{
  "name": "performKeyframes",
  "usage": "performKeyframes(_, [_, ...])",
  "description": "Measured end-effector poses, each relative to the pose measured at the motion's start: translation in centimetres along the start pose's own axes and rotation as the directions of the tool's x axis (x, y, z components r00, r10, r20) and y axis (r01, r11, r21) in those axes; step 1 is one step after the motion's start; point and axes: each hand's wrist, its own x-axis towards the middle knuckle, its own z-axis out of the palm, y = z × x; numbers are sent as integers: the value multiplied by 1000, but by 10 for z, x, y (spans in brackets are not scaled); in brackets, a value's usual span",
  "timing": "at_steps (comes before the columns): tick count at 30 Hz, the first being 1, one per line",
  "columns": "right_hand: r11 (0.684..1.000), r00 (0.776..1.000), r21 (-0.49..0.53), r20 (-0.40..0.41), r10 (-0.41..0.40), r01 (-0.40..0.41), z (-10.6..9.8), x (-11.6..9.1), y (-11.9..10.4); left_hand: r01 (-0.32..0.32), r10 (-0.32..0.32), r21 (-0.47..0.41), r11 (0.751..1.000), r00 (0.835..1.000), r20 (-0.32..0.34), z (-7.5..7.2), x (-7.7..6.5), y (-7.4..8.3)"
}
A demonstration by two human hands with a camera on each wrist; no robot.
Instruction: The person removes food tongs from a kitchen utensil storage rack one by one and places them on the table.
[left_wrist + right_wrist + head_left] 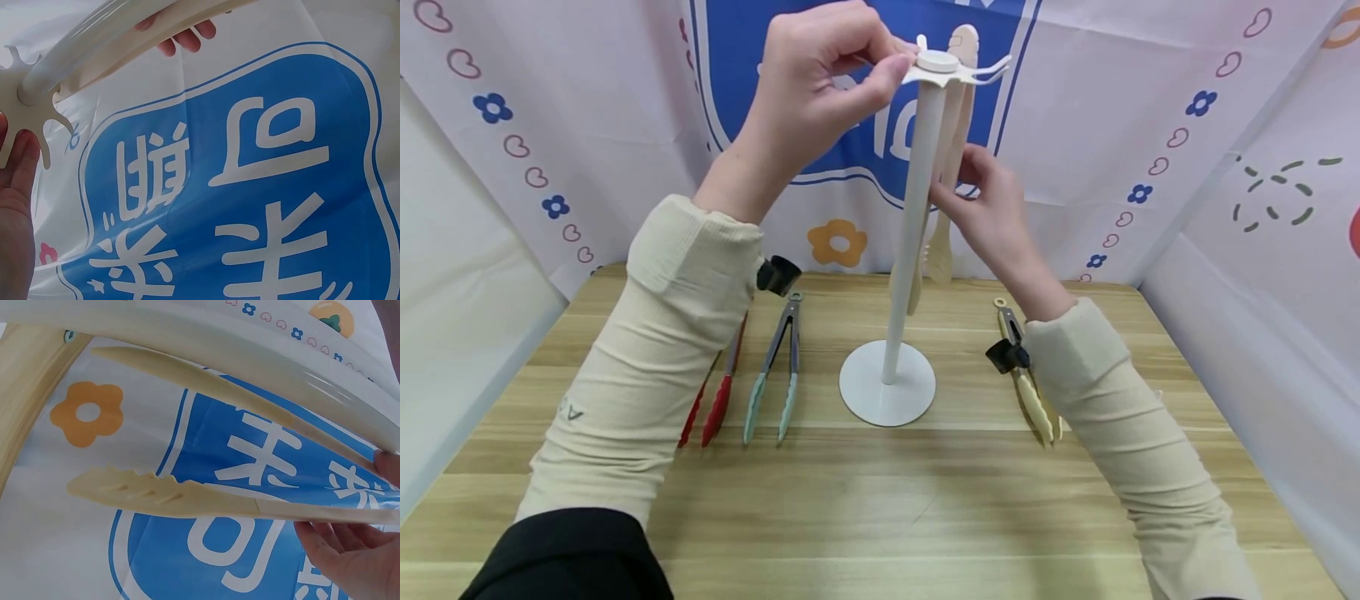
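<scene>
A white rack [907, 250] with a round base and a ring of curved hooks at its top stands upright on the table. My left hand [823, 79] pinches one of the top hooks between thumb and fingers. Beige tongs [939, 246] hang with their tips down behind the pole, their upper end by the hooks. Around their arms, partway down, my right hand [988, 200] grips with thumb and fingers. The right wrist view shows the scalloped tong tips [137, 490] spread apart. In the left wrist view the hooks [31, 119] are seen from below.
Red tongs [718, 408] and mint-green tongs [790, 392] lie left of the base, the red pair partly behind the left sleeve. Pale yellow tongs [1033, 400] lie at the right, by the right sleeve. A printed cloth [1045, 225] hangs behind the wooden table [850, 517].
</scene>
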Motion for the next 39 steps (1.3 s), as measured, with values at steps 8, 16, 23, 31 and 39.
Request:
performKeyframes(8, [996, 998, -93, -64, -21, 15, 8, -4, 12, -4, 4, 5, 1000, 1000, -3, 0, 0, 0])
performKeyframes(16, [984, 988, -161, -122, -96, 76, 12, -5, 16, -3, 3, 9, 1000, 1000, -3, 0, -1, 0])
performKeyframes(23, [975, 985, -205, -132, -111, 82, 9, -2, 17, 6, -6, -8, 1000, 1000, -9, 0, -1, 0])
performKeyframes(31, [969, 982, -236, -147, -116, 79, 5, 2, 18, 0, 0, 11, 1000, 1000, -6, 0, 0, 0])
performKeyframes(39, [967, 984, -249, -149, -100, 61, 2, 5, 16, -3, 3, 15, 1000, 1000, -6, 0, 0, -1])
